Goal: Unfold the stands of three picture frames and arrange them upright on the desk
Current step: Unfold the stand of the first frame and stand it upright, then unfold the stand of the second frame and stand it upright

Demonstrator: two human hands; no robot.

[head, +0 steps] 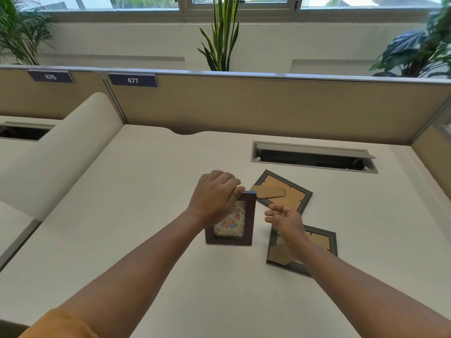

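A dark brown picture frame [246, 230] with a colourful birthday card stands upright on the white desk [146, 215], picture side toward me. My left hand [214, 196] grips its top left corner. Just right of it, my right hand [285, 219] hovers with loosely curled fingers and holds nothing. A grey frame [283, 191] lies face down behind, its cardboard stand flat on the back. A second grey frame [319, 242] lies face down under my right wrist, partly hidden by it.
A cable slot [314, 157] with a raised metal lid is cut into the desk behind the frames. Tan partition walls [268, 106] close the back and right. A curved white divider [61, 152] rises at the left. Plants stand beyond the partition.
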